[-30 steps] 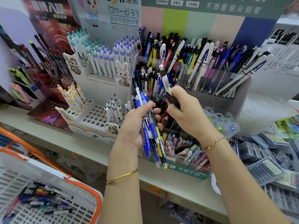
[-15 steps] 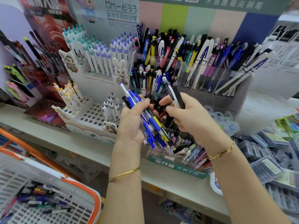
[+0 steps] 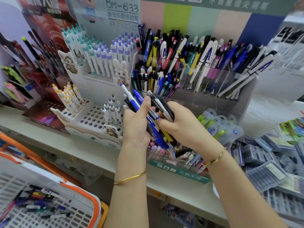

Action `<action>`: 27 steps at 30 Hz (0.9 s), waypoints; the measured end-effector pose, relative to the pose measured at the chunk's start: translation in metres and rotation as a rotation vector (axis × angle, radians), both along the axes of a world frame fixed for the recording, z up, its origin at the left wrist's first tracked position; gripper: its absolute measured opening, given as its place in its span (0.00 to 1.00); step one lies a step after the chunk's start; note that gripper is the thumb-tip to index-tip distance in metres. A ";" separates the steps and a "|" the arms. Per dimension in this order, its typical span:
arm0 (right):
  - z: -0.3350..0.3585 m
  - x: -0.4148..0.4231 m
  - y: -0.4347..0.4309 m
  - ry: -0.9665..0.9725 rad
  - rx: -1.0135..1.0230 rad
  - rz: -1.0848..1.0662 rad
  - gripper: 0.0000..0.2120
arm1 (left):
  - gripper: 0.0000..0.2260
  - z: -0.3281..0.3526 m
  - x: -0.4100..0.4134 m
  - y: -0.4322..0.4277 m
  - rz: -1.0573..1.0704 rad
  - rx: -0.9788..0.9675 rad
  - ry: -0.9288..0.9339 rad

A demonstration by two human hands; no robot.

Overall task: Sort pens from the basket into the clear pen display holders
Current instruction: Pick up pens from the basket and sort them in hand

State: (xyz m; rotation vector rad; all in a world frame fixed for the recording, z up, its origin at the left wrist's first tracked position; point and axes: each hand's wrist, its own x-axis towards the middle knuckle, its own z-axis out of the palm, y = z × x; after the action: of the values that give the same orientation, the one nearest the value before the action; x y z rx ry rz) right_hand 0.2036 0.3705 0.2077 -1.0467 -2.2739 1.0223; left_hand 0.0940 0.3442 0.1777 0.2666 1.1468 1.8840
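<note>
As two hands (image 3: 136,129) (image 3: 182,127) grip pens (image 3: 160,140), one basket (image 3: 97,205), lower left.

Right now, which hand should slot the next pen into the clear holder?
Probably the right hand: it pinches one black-and-white pen, nearest the clear holder. The left hand grips the whole bundle.

We are seeing a white perforated stand (image 3: 92,118) sitting on the shelf (image 3: 65,143), with a cardboard rabbit (image 3: 122,72) standing at its upper tier. A dark red display (image 3: 42,116) is standing just left of it, and clear flat boxes (image 3: 266,176) are lying piled at the far right.
</note>
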 end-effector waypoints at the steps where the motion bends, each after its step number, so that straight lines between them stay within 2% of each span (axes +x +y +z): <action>1: 0.000 0.000 0.001 0.005 0.001 0.000 0.04 | 0.05 -0.001 0.000 0.000 -0.004 0.009 0.001; 5: -0.004 -0.002 0.003 0.031 -0.042 -0.064 0.07 | 0.05 -0.003 -0.003 0.001 -0.038 0.045 -0.042; 7: -0.005 -0.002 0.005 0.169 -0.235 -0.146 0.07 | 0.02 -0.004 -0.004 0.002 -0.059 0.069 -0.070; 11: -0.006 0.003 0.008 0.335 -0.524 -0.190 0.10 | 0.07 -0.005 -0.007 0.002 -0.073 0.109 -0.076; 14: -0.007 0.005 0.011 0.350 -0.571 -0.236 0.12 | 0.07 -0.004 -0.007 0.001 -0.090 0.114 -0.089; 19: -0.007 0.007 0.014 0.395 -0.687 -0.207 0.10 | 0.06 -0.008 -0.011 0.004 -0.073 0.097 -0.134; 22: -0.009 0.012 0.014 0.397 -0.626 -0.132 0.05 | 0.01 -0.008 -0.015 0.006 -0.033 0.060 -0.205; 24: -0.011 0.017 0.014 0.394 -0.555 -0.071 0.06 | 0.06 -0.008 -0.019 0.007 -0.014 0.033 -0.260; 26: -0.012 0.019 0.016 0.394 -0.482 -0.008 0.01 | 0.09 -0.007 -0.023 0.008 -0.016 0.020 -0.309; 27: -0.013 0.019 0.017 0.387 -0.449 0.021 0.04 | 0.10 -0.007 -0.025 0.008 -0.027 0.015 -0.324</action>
State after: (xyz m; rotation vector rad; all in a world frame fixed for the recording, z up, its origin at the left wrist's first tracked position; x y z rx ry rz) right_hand 0.2231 0.3874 0.1945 -0.8879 -1.7884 1.6351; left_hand 0.0688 0.3522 0.1705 -0.0171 0.9048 1.8317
